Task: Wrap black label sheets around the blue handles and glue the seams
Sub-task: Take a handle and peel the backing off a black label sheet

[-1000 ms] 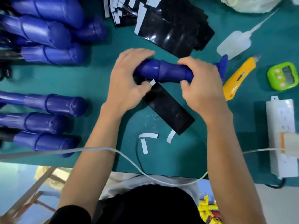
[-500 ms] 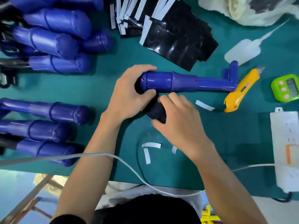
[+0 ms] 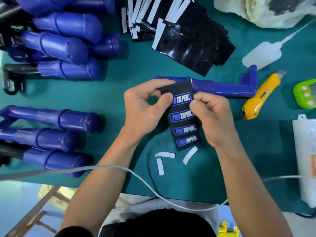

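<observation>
Both hands are close together over the teal-green table mat (image 3: 119, 82), each pinching the same long black label sheet (image 3: 183, 124) printed with four blue-and-white "PRO TAPER" logos. The left hand (image 3: 142, 106) nips the sheet's upper left part between thumb and forefinger. The right hand (image 3: 212, 117) nips its right edge beside the top logo, the other fingers curled. The sheet is printed side up, and its far end overlaps the long blue plastic handle (image 3: 222, 86) that lies crosswise just beyond the hands (whether sheet and handle touch cannot be told). Its near end reaches towards three short white paper strips (image 3: 165, 155) on the mat. Right of the handle's end lies a yellow utility knife (image 3: 261, 96), with a white squeeze bottle (image 3: 263, 53) beyond it and a green timer (image 3: 306, 94) at the edge. A fanned stack of glossy black sheets (image 3: 191, 43) sits behind the handle. Heaps of blue handles fill the left side, far (image 3: 65, 45) and near (image 3: 51, 132). A white cable (image 3: 136, 175) crosses both forearms towards a white power strip (image 3: 306, 159).
</observation>
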The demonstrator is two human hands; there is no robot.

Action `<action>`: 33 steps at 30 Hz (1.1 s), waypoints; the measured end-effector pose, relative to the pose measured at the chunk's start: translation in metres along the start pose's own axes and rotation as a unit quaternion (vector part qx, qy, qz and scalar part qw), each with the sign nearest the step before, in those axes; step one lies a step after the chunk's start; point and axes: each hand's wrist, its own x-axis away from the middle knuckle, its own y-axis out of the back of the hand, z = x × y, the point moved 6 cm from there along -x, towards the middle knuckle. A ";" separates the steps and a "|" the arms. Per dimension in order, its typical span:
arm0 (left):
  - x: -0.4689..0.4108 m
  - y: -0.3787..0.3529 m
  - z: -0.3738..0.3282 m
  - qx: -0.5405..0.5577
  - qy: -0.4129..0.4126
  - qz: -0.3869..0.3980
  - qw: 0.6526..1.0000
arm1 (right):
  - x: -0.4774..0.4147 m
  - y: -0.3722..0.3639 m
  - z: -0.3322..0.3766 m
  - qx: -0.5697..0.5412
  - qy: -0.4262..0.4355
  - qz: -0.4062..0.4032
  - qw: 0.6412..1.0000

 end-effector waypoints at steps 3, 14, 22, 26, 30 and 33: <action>-0.005 0.004 -0.002 -0.017 0.006 -0.001 1.000 | 0.002 -0.003 -0.009 0.105 -0.019 0.066 0.992; -0.002 -0.011 0.009 0.096 0.190 0.181 0.960 | 0.001 0.008 -0.001 0.216 0.005 -0.085 0.973; 0.001 -0.014 0.001 0.159 0.153 0.156 0.963 | 0.017 -0.022 0.007 0.177 0.080 0.022 0.981; -0.001 -0.007 -0.004 0.156 0.124 0.126 0.972 | 0.009 -0.018 0.000 0.126 0.043 0.037 0.990; -0.001 0.015 -0.009 -0.050 0.032 -0.036 0.998 | 0.002 -0.008 -0.004 0.060 0.001 0.016 0.998; -0.003 0.012 -0.011 -0.055 0.014 -0.021 0.998 | 0.001 -0.013 -0.006 0.025 -0.003 0.090 0.996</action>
